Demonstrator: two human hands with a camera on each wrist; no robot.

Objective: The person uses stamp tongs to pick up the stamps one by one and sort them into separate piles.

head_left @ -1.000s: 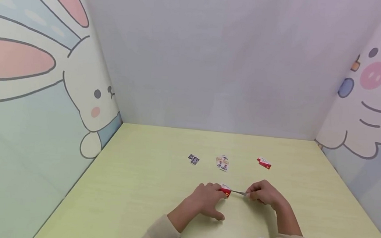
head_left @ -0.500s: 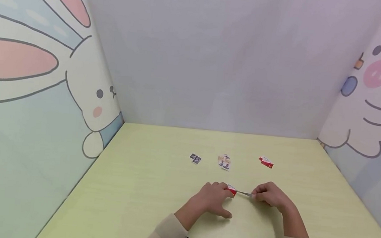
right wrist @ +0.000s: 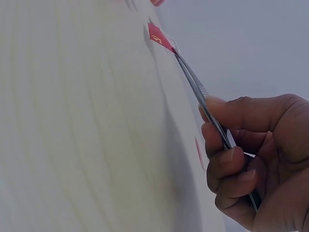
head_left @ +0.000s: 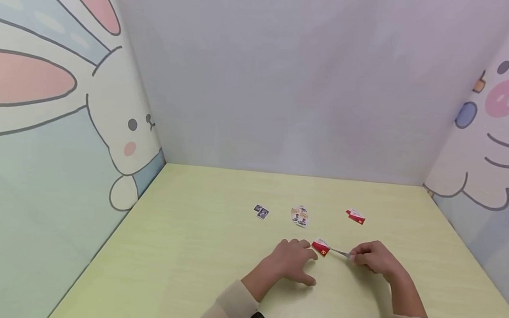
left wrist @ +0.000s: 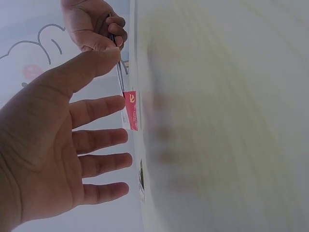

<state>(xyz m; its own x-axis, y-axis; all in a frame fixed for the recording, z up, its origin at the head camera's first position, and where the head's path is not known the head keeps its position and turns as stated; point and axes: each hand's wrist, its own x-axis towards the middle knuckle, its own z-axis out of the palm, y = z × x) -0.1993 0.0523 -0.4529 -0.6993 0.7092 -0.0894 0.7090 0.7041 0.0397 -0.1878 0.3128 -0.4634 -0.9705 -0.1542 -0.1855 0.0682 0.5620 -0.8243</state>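
My right hand [head_left: 377, 258] grips a pair of metal tweezers [right wrist: 186, 65], thumb on one side and curled fingers on the other. At the tweezers' tips is a small red-and-white stamp-like paper piece [head_left: 321, 247] with a yellow emblem; it is raised at an angle in the right wrist view. My left hand [head_left: 291, 260] is just left of the paper piece, palm toward the table, with its fingers spread and holding nothing. In the left wrist view, its index fingertip overlaps the edge of the paper piece [left wrist: 131, 111].
Farther back on the pale yellow table [head_left: 203, 254] lie a pair of dark small prints [head_left: 261, 212], an overlapping group of pale figure prints [head_left: 300, 217] and some red-and-white pieces [head_left: 357, 217]. A grey backdrop [head_left: 286, 82] and cartoon-printed side panels [head_left: 35, 188] enclose the table.
The right hand has moved right with the tweezers, and the red-and-white paper piece has come out from under the left fingers. The left hand has shifted slightly right.
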